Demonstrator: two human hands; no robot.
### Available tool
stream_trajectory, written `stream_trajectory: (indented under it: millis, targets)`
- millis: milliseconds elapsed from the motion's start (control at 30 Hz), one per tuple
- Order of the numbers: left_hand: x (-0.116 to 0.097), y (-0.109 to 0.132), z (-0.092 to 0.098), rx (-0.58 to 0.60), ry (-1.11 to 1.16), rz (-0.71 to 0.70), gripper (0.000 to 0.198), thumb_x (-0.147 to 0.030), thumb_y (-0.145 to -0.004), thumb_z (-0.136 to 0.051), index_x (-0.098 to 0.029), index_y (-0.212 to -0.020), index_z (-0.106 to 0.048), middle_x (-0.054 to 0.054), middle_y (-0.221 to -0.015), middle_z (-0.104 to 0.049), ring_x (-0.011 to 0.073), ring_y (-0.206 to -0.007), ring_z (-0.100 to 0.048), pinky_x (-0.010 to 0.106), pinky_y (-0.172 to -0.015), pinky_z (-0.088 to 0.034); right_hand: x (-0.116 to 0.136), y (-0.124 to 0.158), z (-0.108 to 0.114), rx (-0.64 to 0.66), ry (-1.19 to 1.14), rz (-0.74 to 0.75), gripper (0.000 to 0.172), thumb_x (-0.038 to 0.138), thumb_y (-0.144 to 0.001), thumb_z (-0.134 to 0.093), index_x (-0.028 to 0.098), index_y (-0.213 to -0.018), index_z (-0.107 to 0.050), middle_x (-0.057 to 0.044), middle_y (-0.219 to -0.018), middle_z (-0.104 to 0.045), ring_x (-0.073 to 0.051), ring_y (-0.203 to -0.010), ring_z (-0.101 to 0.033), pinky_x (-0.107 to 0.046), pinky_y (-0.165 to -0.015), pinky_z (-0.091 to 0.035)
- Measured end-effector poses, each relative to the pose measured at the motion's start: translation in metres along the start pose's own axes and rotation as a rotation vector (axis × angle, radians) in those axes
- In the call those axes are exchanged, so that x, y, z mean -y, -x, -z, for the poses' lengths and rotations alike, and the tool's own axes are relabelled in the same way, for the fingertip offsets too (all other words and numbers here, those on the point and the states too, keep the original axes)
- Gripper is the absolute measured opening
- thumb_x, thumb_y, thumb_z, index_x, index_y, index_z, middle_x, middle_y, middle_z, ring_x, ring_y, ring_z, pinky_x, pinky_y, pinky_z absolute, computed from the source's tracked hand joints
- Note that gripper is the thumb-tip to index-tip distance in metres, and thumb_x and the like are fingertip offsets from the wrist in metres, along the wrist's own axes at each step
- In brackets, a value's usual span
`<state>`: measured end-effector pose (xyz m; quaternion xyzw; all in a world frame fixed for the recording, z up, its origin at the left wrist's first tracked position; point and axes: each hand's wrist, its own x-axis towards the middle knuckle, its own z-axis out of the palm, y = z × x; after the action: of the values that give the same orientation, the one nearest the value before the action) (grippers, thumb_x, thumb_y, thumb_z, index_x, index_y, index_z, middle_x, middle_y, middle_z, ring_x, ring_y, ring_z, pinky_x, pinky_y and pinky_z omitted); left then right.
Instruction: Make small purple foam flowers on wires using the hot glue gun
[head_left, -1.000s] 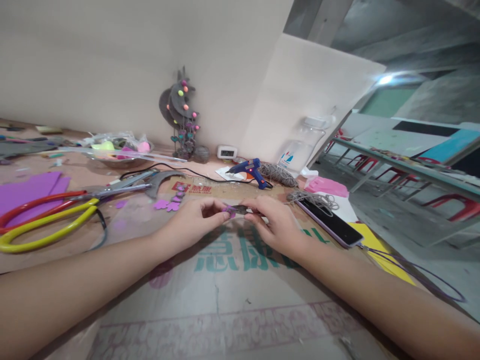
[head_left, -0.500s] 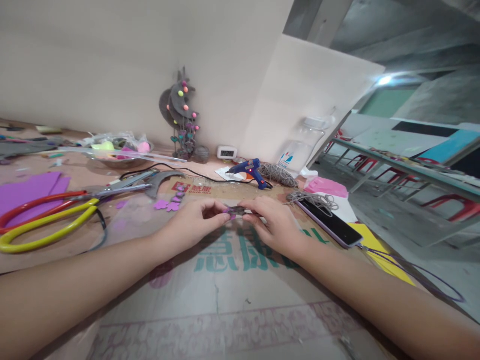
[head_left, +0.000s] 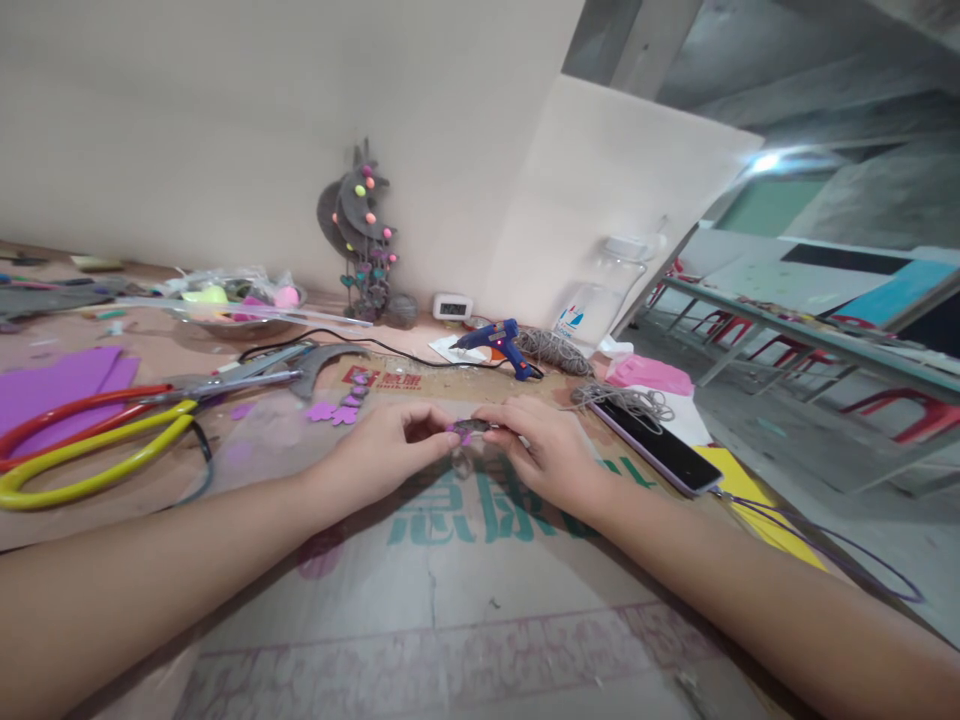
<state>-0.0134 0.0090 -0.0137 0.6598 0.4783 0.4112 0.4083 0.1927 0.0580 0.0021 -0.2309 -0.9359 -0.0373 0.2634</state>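
We note a small felt-like piece [head_left: 472, 427], grey over most of its visible part, with purple at its left end and along the lower side. Its outline is blurred and partly covered by fingertips, so we cannot tell its full shape.

Long axis: crosswise, from one hand to the other, roughly parallel to the far edge of the cardboard sheet [head_left: 465, 640] on the desk [head_left: 169, 352]. The purple end points toward the desk's left edge; we cannot tell a front from a back.

Position: above the cardboard, nearer its far edge than its near one.

Left hand [head_left: 394, 440]: thumb and forefinger narrowed on the purple end. Right hand [head_left: 547, 455]: thumb and fingers pinching the grey end.

Purple cutouts [head_left: 322, 411] lie left of the left hand, toward the cardboard's far edge.
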Motion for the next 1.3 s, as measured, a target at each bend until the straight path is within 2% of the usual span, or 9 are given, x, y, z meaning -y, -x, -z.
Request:
stream_trajectory:
  millis: [133, 233, 333, 567, 800, 1300]
  targets:
    - [-0.0011, 0.0004, -0.0001, -0.012, 0.012, 0.033, 0.022, -0.037, -0.078, -0.057, -0.017, -0.082, -0.064, 0.001, -0.073, -0.063, 0.0124, -0.062, -0.053, 0.022, -0.057, -0.039, -0.0004, 0.0009, -0.0015, -0.062, -0.082, -0.045, 0.02, 0.026, -0.091, -0.045, 0.016, -0.101, -0.06, -0.006, -0.08, -0.064, -0.017, -0.075, -0.058, -0.03, -0.068, -0.045]
    - [-0.0028, 0.0009, -0.0007, -0.023, 0.018, 0.054, 0.025, -0.04, -0.078, -0.057, -0.017, -0.084, -0.065, 0.002, -0.077, -0.064, 0.013, -0.066, -0.055, 0.023, -0.059, -0.04, -0.0017, 0.0024, -0.0043, -0.164, -0.159, -0.145, 0.02, 0.024, -0.09, -0.046, 0.018, -0.105, -0.058, -0.007, -0.091, -0.065, -0.018, -0.082, -0.06, -0.032, -0.072, -0.047]
    - [-0.0031, 0.0011, -0.001, -0.029, 0.019, 0.057, 0.025, -0.04, -0.079, -0.057, -0.016, -0.085, -0.065, 0.002, -0.078, -0.064, 0.0134, -0.067, -0.055, 0.024, -0.061, -0.04, -0.0028, 0.0036, -0.0059, -0.204, -0.183, -0.219, 0.021, 0.026, -0.089, -0.047, 0.019, -0.108, -0.056, -0.007, -0.091, -0.065, -0.018, -0.08, -0.06, -0.032, -0.069, -0.048]
    - [-0.0024, -0.0004, -0.0009, -0.067, 0.012, 0.04, 0.022, -0.035, -0.077, -0.058, -0.015, -0.082, -0.065, 0.001, -0.072, -0.064, 0.0119, -0.061, -0.053, 0.022, -0.055, -0.039, 0.0012, 0.0023, -0.0007, -0.075, -0.054, -0.036, 0.02, 0.025, -0.091, -0.046, 0.016, -0.103, -0.058, -0.005, -0.075, -0.06, -0.017, -0.072, -0.055, -0.03, -0.065, -0.043]
    - [-0.0019, 0.0, -0.0012, -0.088, -0.02, 0.024, 0.02, -0.033, -0.077, -0.057, -0.016, -0.081, -0.065, 0.001, -0.071, -0.065, 0.0122, -0.06, -0.055, 0.022, -0.055, -0.041, 0.0009, 0.0004, -0.0013, -0.019, 0.032, -0.025, 0.022, 0.027, -0.091, -0.046, 0.013, -0.101, -0.059, -0.006, -0.074, -0.059, -0.018, -0.073, -0.053, -0.029, -0.065, -0.039]
    - [-0.0025, 0.0004, -0.0003, -0.064, -0.035, -0.006, 0.017, -0.031, -0.077, -0.058, -0.016, -0.077, -0.064, -0.001, -0.069, -0.062, 0.0106, -0.059, -0.053, 0.021, -0.054, -0.039, 0.0011, 0.0002, -0.0007, -0.007, 0.073, 0.003, 0.023, 0.027, -0.091, -0.045, 0.012, -0.101, -0.06, -0.006, -0.075, -0.059, -0.018, -0.073, -0.052, -0.029, -0.065, -0.039]
